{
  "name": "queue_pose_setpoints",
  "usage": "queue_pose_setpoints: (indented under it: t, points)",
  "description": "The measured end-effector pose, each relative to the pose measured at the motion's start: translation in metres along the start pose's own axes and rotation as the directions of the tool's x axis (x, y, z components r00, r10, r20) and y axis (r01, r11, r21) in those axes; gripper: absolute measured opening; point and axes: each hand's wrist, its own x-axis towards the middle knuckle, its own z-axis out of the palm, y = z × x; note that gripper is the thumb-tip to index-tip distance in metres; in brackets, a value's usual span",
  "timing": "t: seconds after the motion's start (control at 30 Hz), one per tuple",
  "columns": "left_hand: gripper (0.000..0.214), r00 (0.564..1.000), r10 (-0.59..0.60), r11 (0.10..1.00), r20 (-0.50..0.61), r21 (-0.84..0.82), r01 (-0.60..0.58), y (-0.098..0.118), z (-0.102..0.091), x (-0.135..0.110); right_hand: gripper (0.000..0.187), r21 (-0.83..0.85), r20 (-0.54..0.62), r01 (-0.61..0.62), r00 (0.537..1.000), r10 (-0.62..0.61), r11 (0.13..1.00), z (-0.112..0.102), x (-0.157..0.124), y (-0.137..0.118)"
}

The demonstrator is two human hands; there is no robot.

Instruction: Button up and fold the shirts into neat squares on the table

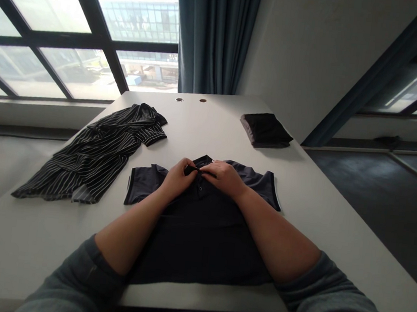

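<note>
A dark polo shirt [210, 240] lies spread front up on the white table, its collar away from me and its short sleeves out to both sides. My left hand [179, 179] pinches the collar near the top of the button placket. Close beside it, my right hand [224, 176] has its fingers closed on the other side of the same collar. The fingertips of both hands almost meet there. A button shows on the placket just below them. Part of the collar is hidden under my fingers.
On the left of the table [336, 249] lies a crumpled black-and-white striped garment [100, 154]. A folded dark garment [267, 130] rests at the back right. Two round cable holes are near the far edge. Windows and a blue curtain [217, 33] stand behind.
</note>
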Motion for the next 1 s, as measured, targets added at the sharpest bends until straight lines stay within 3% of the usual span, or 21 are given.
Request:
queue_pose_setpoints:
  t: [0.17,0.4,0.53,0.7,0.87,1.0]
  points:
    - [0.028,0.989,0.099,0.995,0.111,-0.004,-0.099,0.002,-0.001,-0.002,0.020,0.052,-0.024,-0.063,0.998,0.064,0.997,0.001,-0.003,0.000]
    - [0.015,0.996,0.076,0.995,0.051,0.059,-0.079,0.007,0.000,-0.003,0.018,0.228,-0.021,-0.153,0.987,0.162,0.962,-0.001,-0.001,-0.009]
    - [0.015,0.997,0.076,0.996,0.020,0.045,-0.077,0.008,0.000,-0.004,0.014,0.364,-0.020,-0.256,0.959,0.283,0.896,-0.001,0.001,-0.011]
    - [0.013,0.998,0.060,0.997,0.009,0.051,-0.060,0.008,0.000,-0.004,0.014,0.454,0.063,-0.387,0.912,0.404,0.803,0.003,0.004,-0.009]
    - [0.014,0.998,0.055,0.995,-0.001,0.080,-0.055,0.012,0.000,-0.006,0.018,0.459,0.077,-0.391,0.912,0.403,0.797,0.004,0.006,-0.009]
    - [0.013,0.993,0.120,0.982,0.010,0.142,-0.121,0.013,0.000,-0.006,0.017,0.467,0.084,-0.386,0.915,0.395,0.795,0.003,0.007,-0.011]
